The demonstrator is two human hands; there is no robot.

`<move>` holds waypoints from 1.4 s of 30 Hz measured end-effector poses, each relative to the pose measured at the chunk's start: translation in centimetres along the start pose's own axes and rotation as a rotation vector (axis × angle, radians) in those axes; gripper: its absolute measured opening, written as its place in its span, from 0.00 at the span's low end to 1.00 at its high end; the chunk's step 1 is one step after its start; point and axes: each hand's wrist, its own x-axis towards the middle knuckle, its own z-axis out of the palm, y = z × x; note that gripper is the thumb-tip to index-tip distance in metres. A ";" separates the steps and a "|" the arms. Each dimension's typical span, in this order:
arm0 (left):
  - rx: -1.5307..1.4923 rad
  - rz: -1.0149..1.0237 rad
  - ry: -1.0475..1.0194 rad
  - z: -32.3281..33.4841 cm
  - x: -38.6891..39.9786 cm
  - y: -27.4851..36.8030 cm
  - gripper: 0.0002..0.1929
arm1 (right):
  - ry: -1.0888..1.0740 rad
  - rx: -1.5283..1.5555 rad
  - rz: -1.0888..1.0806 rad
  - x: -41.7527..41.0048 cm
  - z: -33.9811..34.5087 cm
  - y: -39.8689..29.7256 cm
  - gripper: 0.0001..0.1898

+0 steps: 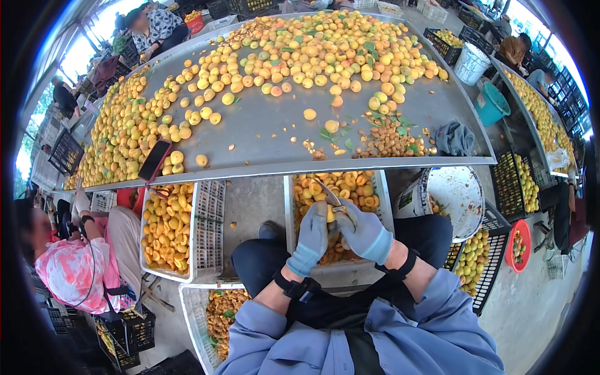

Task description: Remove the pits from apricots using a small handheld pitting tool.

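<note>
My left hand (310,236), in a grey-blue work glove, holds a yellow apricot (331,216) that is mostly hidden by the fingers. Against it, my right hand (366,230), gloved alike, grips a small knife (329,193) with a curved blade pointing up and to the left. Both hands are close together above a white plastic crate (385,201) between my knees. Halved, orange-fleshed apricots (361,183) fill that crate. Beyond it stands a metal sorting table (262,145), spread with whole apricots (304,51).
Apricot pits (396,138) and a grey cloth (453,137) lie near the table's front edge, along with a phone (155,160). A white bucket (454,201) stands at right, a crate of halves (166,229) at left. A person in a pink-and-white top (77,276) sits beside it.
</note>
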 end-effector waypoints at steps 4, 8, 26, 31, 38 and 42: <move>0.041 0.016 0.013 0.0 2.0 1.4 0.22 | -0.019 -0.033 0.043 2.2 -1.0 -0.6 0.26; 0.037 0.046 -0.003 0.3 7.3 1.9 0.21 | 0.060 -0.155 0.010 5.8 -2.7 -0.2 0.26; 0.529 0.368 0.085 0.9 19.6 -2.5 0.16 | 0.275 -0.352 0.000 15.2 -4.4 6.7 0.15; 0.404 0.274 0.083 2.3 20.2 -0.3 0.18 | 0.285 0.162 0.159 15.7 -3.8 7.5 0.18; 0.768 0.744 0.217 2.0 20.1 -1.0 0.18 | -0.038 1.097 0.574 15.4 -6.7 4.6 0.21; 0.625 0.499 0.213 1.2 20.8 0.2 0.15 | 0.010 0.921 0.385 15.2 -7.7 5.5 0.18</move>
